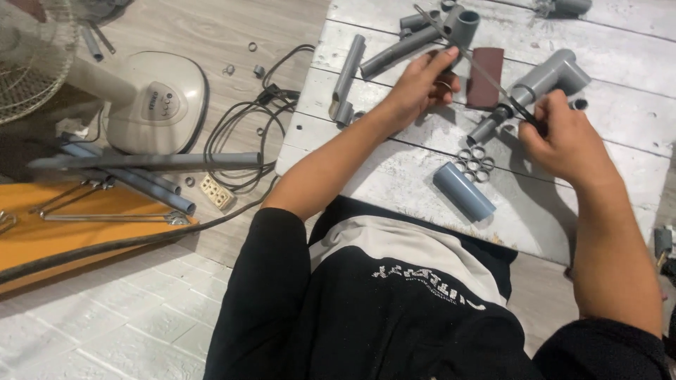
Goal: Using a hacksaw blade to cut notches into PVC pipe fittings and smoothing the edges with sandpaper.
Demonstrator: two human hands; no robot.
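Thin metal saw blade (pixel 470 58), slanting across upper right of frame, dark handle end lowermost. Beneath it, grey pipe tee assembly (pixel 536 88), lying flat, apparently uncut.

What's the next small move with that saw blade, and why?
Probably draw the saw blade back toward the right hand. It lies slanted across the grey pipe fitting, the left hand pinching its far end and the right gripping its handle end.

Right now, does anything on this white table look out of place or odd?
Mostly no. One short grey pipe piece lies askew near the table edge, and small cut rings sit loosely clustered beside it. Nothing looks spilled or broken.
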